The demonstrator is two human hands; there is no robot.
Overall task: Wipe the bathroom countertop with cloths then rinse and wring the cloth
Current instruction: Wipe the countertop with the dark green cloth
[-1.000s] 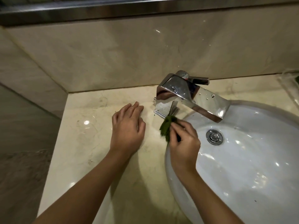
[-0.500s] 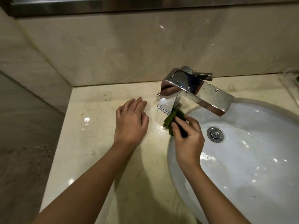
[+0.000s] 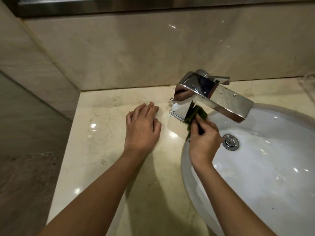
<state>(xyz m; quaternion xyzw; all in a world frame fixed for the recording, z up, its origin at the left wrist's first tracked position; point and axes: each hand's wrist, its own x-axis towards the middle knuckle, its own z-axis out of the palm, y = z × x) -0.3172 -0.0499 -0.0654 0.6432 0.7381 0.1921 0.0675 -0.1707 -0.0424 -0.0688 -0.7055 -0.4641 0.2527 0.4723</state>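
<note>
Right hand (image 3: 203,138) is curled tight around a dark green cloth (image 3: 196,114), fingers pinching it from both sides, and the cloth is pressed up against the base of the chrome faucet (image 3: 209,97), on the side facing the person, right where the metal meets the stone. Left hand (image 3: 142,128) lies flat and spread on the cream marble countertop (image 3: 102,133), just left of the faucet, palm down, holding nothing, fingertips close to the faucet's foot but not touching it. To the right of the faucet, under its spout, sits the white basin (image 3: 272,176), its round metal drain (image 3: 230,142) just beside the right hand's knuckles. Behind the faucet rises the marble backsplash (image 3: 136,57).
</note>
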